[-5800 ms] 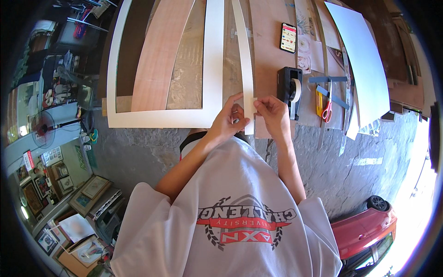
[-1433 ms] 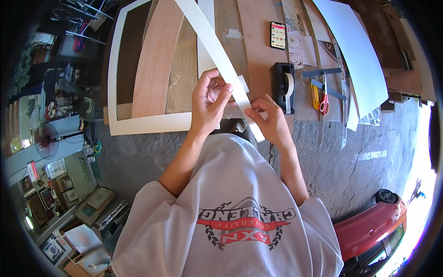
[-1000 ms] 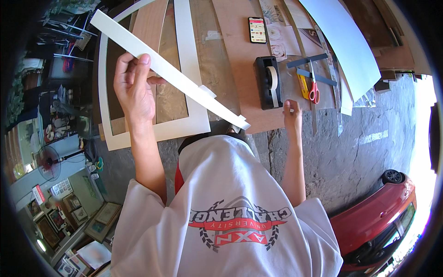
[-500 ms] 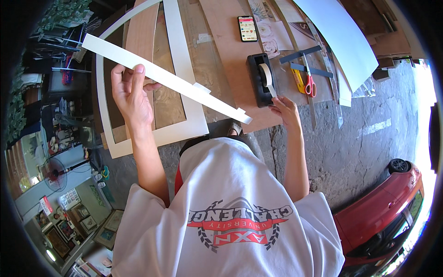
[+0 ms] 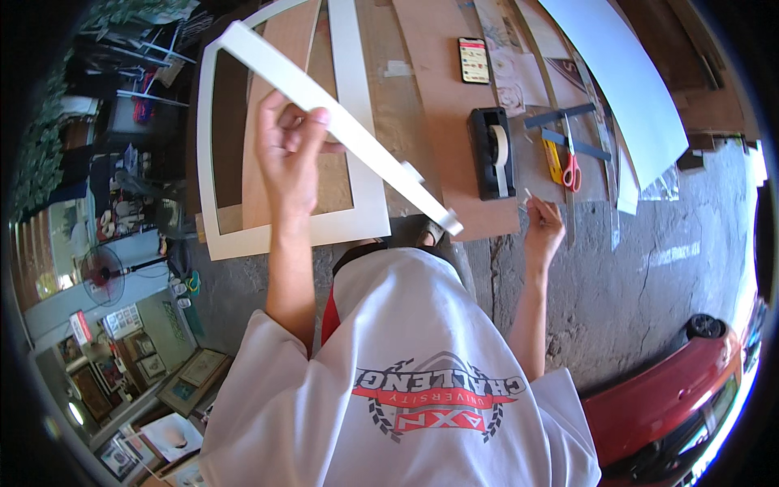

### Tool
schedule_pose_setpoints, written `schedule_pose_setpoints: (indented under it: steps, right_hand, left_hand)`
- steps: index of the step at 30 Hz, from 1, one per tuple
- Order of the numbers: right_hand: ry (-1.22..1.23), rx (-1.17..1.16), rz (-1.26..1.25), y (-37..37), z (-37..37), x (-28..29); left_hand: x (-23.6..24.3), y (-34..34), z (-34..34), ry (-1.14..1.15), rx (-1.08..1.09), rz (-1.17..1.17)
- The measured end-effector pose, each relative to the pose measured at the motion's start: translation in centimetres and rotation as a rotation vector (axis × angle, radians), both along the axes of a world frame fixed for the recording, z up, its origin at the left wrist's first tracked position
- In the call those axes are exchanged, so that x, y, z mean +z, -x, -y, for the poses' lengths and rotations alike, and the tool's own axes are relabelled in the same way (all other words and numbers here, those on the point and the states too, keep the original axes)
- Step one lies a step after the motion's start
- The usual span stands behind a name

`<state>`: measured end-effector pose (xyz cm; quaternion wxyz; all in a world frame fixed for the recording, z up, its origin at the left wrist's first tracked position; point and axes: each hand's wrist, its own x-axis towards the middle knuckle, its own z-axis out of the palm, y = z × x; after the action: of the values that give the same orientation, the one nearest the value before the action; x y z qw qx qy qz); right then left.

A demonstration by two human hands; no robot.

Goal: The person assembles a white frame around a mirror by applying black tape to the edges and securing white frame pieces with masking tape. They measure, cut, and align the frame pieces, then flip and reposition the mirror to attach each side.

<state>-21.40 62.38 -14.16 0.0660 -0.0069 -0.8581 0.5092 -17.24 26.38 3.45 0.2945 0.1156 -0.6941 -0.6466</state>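
A long white strip (image 5: 353,134) is pinched between the thumb and fingers of my left hand (image 5: 292,158), slanting from upper left to lower right. Small tape pieces stick out from its edge near the middle and at the lower end. My right hand (image 5: 544,229) has its fingertips closed on a short, pale piece of tape (image 5: 527,195). Just up and left of that hand stands a black tape dispenser (image 5: 477,154) with a roll of whitish tape (image 5: 500,150). Beneath the strip lies a white rectangular frame (image 5: 354,89).
Red-handled scissors (image 5: 571,174), a yellow cutter (image 5: 553,162) and dark strips (image 5: 560,115) lie right of the dispenser. A phone (image 5: 474,61) sits beyond it. A large white sheet (image 5: 621,81) covers the far right. A red car (image 5: 665,390) is parked at right.
My right hand has come away from the dispenser, down and to the right, with a piece of tape torn off. The strip in my left hand now slants more steeply.
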Motion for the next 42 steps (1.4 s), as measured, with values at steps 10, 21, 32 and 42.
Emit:
schedule_pose_setpoints:
  steps: [10, 21, 32, 42]
  right_hand:
    - [0.439, 0.730, 0.101, 4.4, 17.4, 21.9]
    - [0.286, 0.980, 0.185, -2.3, 30.0, 25.8]
    - [0.199, 1.116, 0.135, -16.9, 44.6, 26.7]
    - [0.111, 1.184, 0.075, -25.5, 53.5, 26.2]
  left_hand:
    - [1.7, -2.3, -2.4, -0.130, -0.105, -0.013]
    - [2.8, -11.6, 5.0, -0.224, -0.035, -0.049]
    - [2.5, -26.6, 17.7, -0.240, 0.083, -0.166]
    - [2.4, -36.1, 24.3, -0.271, 0.139, -0.237]
